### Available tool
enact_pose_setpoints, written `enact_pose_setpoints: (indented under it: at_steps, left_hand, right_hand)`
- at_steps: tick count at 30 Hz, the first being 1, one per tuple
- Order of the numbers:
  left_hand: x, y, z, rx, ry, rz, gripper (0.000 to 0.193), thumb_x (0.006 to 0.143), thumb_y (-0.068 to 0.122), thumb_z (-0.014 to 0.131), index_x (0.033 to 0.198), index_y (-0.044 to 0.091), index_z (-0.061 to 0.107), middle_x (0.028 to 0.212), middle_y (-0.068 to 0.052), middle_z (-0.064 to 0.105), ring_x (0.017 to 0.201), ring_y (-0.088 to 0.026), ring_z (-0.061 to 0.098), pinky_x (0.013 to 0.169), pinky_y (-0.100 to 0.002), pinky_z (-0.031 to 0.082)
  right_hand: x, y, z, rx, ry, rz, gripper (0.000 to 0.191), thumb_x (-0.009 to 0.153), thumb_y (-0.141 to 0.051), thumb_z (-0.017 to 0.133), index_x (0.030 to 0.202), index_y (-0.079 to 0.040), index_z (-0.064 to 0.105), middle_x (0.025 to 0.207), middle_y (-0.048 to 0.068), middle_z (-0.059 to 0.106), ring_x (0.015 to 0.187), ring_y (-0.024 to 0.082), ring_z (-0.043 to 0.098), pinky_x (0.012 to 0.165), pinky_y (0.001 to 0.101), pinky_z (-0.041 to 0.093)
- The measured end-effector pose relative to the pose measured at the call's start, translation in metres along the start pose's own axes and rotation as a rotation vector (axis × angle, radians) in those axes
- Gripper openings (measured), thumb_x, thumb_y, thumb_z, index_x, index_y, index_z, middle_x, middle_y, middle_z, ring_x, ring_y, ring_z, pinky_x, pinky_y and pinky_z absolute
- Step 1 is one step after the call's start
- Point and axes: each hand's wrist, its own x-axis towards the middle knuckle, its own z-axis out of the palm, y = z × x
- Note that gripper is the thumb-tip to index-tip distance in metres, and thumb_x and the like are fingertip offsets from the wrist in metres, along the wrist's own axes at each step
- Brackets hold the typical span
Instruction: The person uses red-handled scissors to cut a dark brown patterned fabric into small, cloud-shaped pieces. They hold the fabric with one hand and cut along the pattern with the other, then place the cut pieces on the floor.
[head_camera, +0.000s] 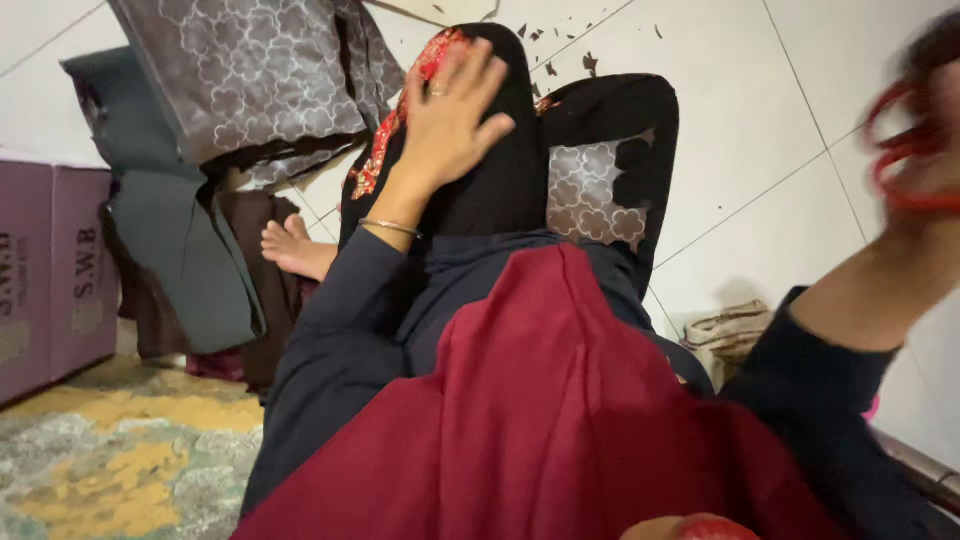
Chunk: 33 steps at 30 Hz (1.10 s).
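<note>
Black cloth (500, 170) under left hand (450, 120); white tile floor (740, 130) beyond its edge.

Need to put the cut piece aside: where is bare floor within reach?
Bare white tile lies right of the black fabric, up to the right hand. Crowded left: grey patterned fabric, purple box, dark cloth pile beside the left hand.

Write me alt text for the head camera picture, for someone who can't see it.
Seen from above, a seated person's left hand lies flat on black fabric over the raised knee, while the blurred right hand lifts red-handled scissors at the right edge. A dark red cloth covers the lap; patterned grey fabric lies on the white tiled floor.
</note>
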Motion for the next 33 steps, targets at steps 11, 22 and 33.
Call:
enact_pose_setpoints:
  at_steps: [11, 22, 33]
  left_hand:
    - [-0.014, 0.132, -0.001, -1.145, -0.234, 0.033, 0.048, 0.093, 0.024, 0.078, 0.132, -0.001, 0.065, 0.108, -0.005, 0.072, 0.09, -0.009, 0.065, 0.078, -0.025, 0.055]
    - [-0.025, 0.137, 0.018, -1.58, -0.269, -0.185, 0.013, 0.096, 0.002, 0.072, 0.106, 0.001, 0.064, 0.098, -0.003, 0.069, 0.086, -0.007, 0.066, 0.075, -0.022, 0.056]
    - [-0.026, 0.15, 0.007, -1.381, -0.159, -0.054, 0.035, 0.094, -0.001, 0.075, 0.127, 0.001, 0.064, 0.094, 0.003, 0.057, 0.084, -0.002, 0.053, 0.075, -0.02, 0.047]
  right_hand:
    - [-0.073, -0.003, 0.076, 0.057, -0.552, 0.262, 0.018, 0.085, -0.006, 0.079, 0.093, -0.003, 0.063, 0.084, 0.001, 0.066, 0.071, 0.007, 0.06, 0.062, 0.0238, 0.047]
    - [-0.082, -0.006, 0.076, 0.201, -0.456, 0.274, 0.013, 0.089, 0.002, 0.076, 0.095, -0.001, 0.064, 0.095, 0.007, 0.072, 0.084, 0.011, 0.067, 0.074, 0.0248, 0.054]
    - [-0.085, 0.008, 0.078, 0.189, -0.435, 0.138, 0.018, 0.091, 0.002, 0.077, 0.098, -0.002, 0.061, 0.096, 0.005, 0.069, 0.087, 0.009, 0.067, 0.076, 0.0236, 0.054]
